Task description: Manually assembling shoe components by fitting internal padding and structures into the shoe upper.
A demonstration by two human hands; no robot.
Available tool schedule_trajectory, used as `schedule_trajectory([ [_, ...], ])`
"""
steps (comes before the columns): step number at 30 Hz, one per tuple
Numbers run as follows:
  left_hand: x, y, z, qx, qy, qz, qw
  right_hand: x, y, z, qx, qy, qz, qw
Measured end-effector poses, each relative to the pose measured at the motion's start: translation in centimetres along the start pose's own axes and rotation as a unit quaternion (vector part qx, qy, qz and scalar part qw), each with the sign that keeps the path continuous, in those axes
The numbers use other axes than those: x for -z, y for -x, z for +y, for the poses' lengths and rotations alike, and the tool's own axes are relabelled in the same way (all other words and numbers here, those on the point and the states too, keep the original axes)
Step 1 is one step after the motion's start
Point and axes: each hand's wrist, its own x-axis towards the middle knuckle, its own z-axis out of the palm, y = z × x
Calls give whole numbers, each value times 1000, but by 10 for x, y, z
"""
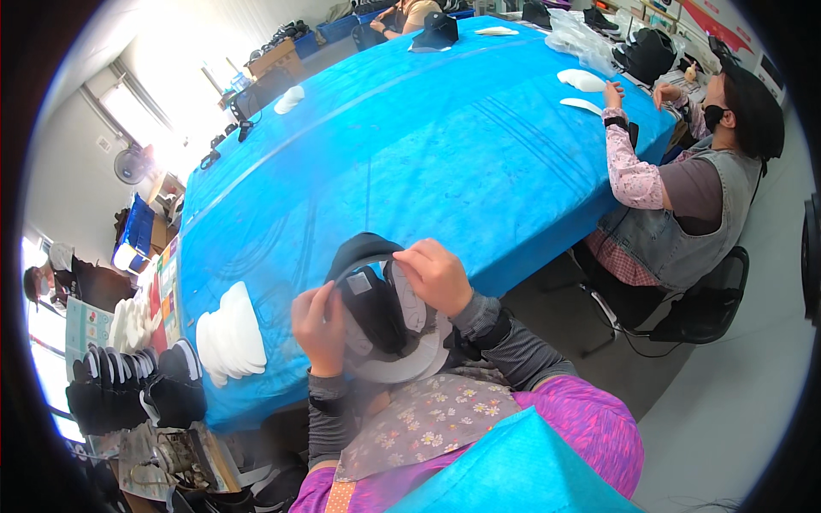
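Note:
Just past the near table edge, I hold a black cap (376,312) with its inside facing me. Pale panels line it, and a small light label shows in the middle. My left hand (318,329) pinches the rim on the left. My right hand (434,274) grips the rim at the upper right, fingers bent over it. A white curved piece (398,368) lies along the cap's lower side; whether it is attached, I cannot tell. On the table to my left rests a fanned stack of white curved pieces (231,338).
The table has a blue cover (410,162). Black caps (175,385) are stacked at lower left, beside more white pieces (132,325). A co-worker (684,171) sits at the right near white pieces (581,79) and a black cap (647,56). Another cap (436,32) stands at the far edge.

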Motion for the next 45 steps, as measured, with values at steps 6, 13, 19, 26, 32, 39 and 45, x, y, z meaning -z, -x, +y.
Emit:
schedule_trajectory([
  [6, 0, 2, -2, 3, -12, -10, 1000, -1, 1, 1, 1, 1, 5, 1000],
  [13, 4, 3, -5, -2, -10, -7, 1000, 9, -4, -3, 11, -26, -18, 999],
  [19, 3, 12, -11, 21, 11, 2, 1000, 6, 6, 0, -15, -17, -3, 1000],
  [26, 15, -6, 3, 6, 33, -23, 999, 4, 0, -1, -23, -3, -16, 1000],
  [32, 7, -6, -2, -31, 31, -34, 998, 0, -15, -12, 71, 0, -11, 997],
  [39, 13, -5, -5, -39, 34, -32, 998, -8, -14, -12, 55, 22, -40, 997],
  [45, 18, -13, 9, -38, 40, -50, 997, -20, -27, -23, 93, -5, -30, 995],
])
